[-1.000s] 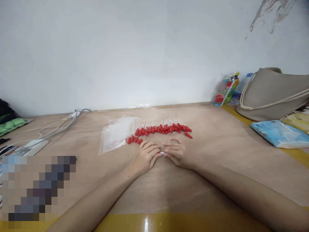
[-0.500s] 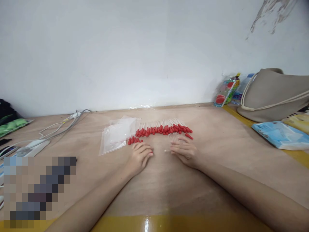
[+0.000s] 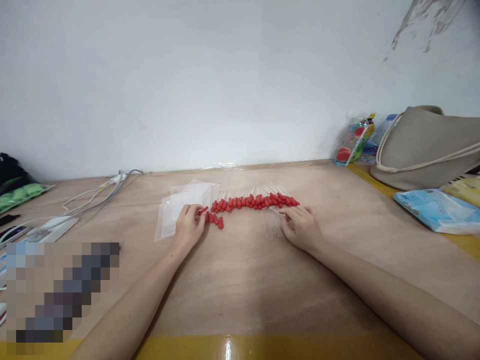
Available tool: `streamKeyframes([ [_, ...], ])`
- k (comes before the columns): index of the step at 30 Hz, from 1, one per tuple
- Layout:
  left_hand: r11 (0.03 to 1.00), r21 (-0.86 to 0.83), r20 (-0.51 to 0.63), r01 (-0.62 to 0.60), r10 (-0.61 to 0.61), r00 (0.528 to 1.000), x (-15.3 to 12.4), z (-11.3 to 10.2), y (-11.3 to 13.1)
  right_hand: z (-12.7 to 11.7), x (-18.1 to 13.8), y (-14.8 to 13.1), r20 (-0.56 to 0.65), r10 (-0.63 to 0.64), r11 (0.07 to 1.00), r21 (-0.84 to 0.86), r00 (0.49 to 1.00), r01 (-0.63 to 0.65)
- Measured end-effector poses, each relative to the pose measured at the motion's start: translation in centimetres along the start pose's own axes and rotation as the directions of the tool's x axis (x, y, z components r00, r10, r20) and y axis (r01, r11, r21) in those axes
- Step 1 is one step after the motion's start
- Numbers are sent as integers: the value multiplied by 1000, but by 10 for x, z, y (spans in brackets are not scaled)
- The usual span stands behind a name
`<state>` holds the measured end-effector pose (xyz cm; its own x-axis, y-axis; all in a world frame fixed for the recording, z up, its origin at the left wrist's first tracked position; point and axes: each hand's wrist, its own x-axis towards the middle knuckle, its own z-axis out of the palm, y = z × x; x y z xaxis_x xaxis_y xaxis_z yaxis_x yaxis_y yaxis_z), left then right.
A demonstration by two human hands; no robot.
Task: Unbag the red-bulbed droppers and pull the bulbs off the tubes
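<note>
My left hand (image 3: 190,223) pinches a small red rubber bulb (image 3: 203,210) between thumb and fingers, over the right edge of the clear plastic bags. Just right of it lies a short row of loose red bulbs (image 3: 214,219). My right hand (image 3: 303,226) has its thumb and fingertips drawn together at the right edge of a bunch of thin clear tubes (image 3: 271,221); what sits between those fingertips is too small to make out. Behind both hands stretches a row of droppers (image 3: 255,200), red bulbs toward me and clear stems toward the wall.
Clear plastic bags (image 3: 165,222) lie left of the droppers. Cables (image 3: 101,192) and a power strip (image 3: 62,225) are at far left. At right stand bottles (image 3: 352,145), a grey bag (image 3: 427,145) and a blue tissue pack (image 3: 431,210). The wall (image 3: 225,100) bounds the back.
My left hand has moved left and back to the loose bulbs. My right hand has moved slightly right and back to the clear tubes; the white-tipped piece at its fingertips no longer shows.
</note>
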<state>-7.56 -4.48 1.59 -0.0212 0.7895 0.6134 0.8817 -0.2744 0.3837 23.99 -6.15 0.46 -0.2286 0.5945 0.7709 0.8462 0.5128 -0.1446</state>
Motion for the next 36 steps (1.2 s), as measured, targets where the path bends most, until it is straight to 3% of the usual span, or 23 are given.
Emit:
streamKeyframes([
  [9,976,188,-1,-107,110,994,7,1,7,10,-2,2,30,-24,994,-106,999,27],
  [16,942,297,73,-157,142,987,24,14,23,14,-5,1,119,-44,994,-90,992,55],
  [22,964,250,56,-95,83,995,35,30,27,6,-4,-1,169,-32,998,-57,985,42],
  [29,992,108,-140,-59,74,987,13,17,34,7,-3,3,80,32,999,-25,996,-30],
  [36,966,-136,-17,-220,220,975,-26,3,39,10,-6,10,132,79,997,13,988,-82],
])
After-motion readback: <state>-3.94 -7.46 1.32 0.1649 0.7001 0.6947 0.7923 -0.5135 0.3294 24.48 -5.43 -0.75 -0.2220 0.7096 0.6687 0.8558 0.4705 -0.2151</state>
